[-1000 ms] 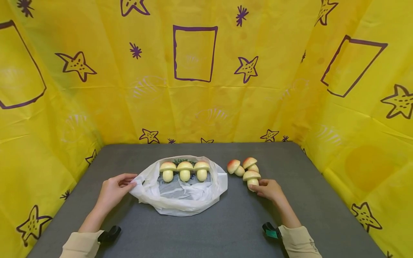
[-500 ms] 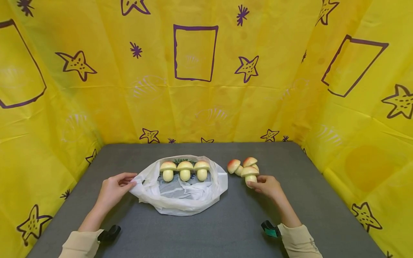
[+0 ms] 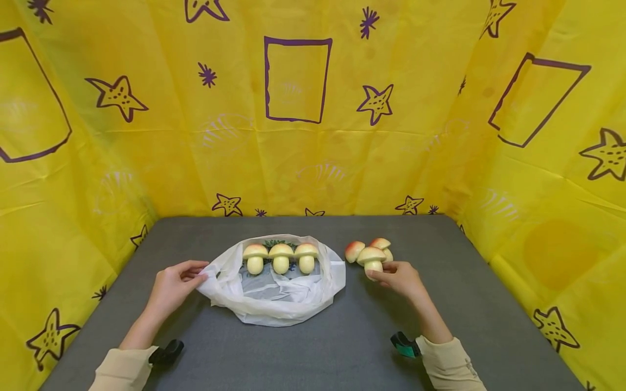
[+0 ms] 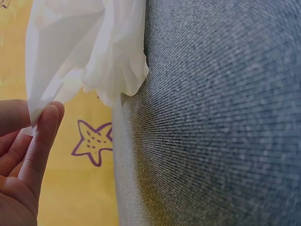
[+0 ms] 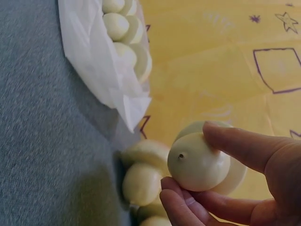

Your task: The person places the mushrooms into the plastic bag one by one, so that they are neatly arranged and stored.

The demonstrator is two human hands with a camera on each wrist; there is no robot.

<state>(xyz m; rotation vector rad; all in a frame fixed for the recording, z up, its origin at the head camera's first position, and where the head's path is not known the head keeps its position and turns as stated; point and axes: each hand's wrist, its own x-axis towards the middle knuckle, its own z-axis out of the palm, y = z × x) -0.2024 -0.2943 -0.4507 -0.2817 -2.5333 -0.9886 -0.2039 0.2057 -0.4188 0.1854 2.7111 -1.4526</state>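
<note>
A white plastic bag [image 3: 274, 314] lies with its mouth spread wide on the grey table. Inside it, three toy mushrooms [image 3: 281, 258] stand side by side in a row. At the bag's left edge my left hand [image 3: 172, 285] pinches the plastic between thumb and fingers; the left wrist view shows this pinch close up. My right hand [image 3: 401, 278] grips another toy mushroom [image 5: 200, 162] by its stem, cap up, to the right of the bag. Just behind it are two more mushrooms [image 3: 354, 251] with reddish caps, partly hidden by the held one.
The grey table [image 3: 293, 358] reaches back to a yellow cloth [image 3: 293, 163] with purple drawings, which hangs behind and on both sides. Dark straps [image 3: 166, 353] sit at both wrists, by the beige sleeves.
My right hand has moved left and slightly up in the view, carrying the mushroom toward the bag. The left hand and the bag have stayed in place.
</note>
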